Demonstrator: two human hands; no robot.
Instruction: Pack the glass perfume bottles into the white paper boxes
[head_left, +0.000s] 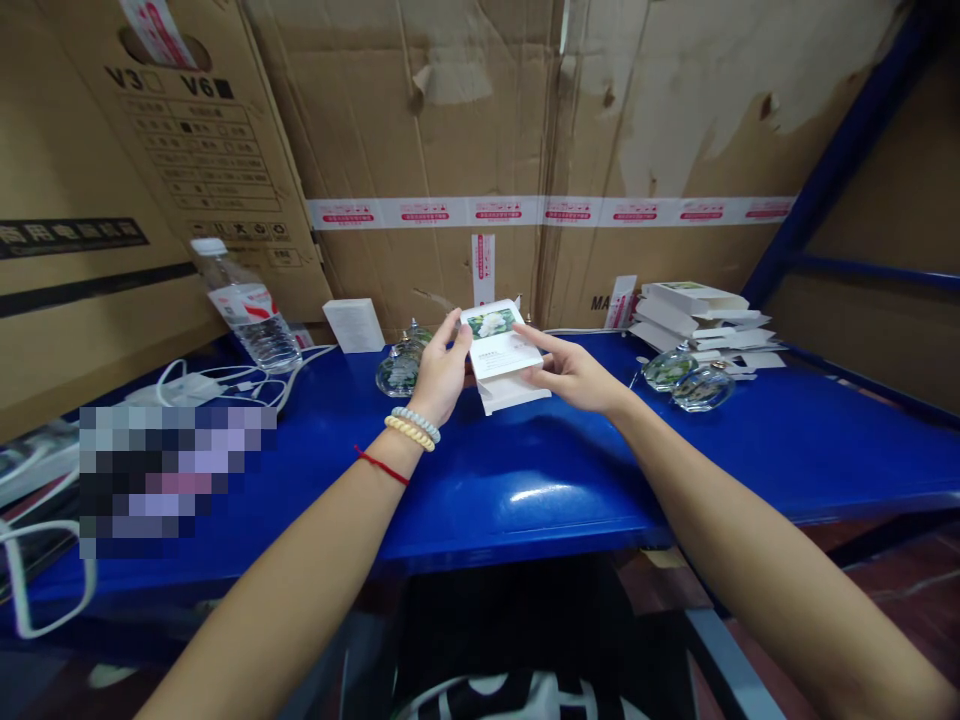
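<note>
Between my two hands, above the blue table, is a white box with a white-flower picture on it and an open flap at its lower end. The fingers of my left hand grip the box's left edge. My right hand holds its right side, with fingertips near the picture and the lower corner. Glass bottles with flower patterns stand just left of and behind my left hand. Two more glass bottles are to the right of my right hand.
On the blue table, a stack of flattened white boxes lies at the back right. A white box, a leaning water bottle and white cables are on the left. Cardboard stands behind.
</note>
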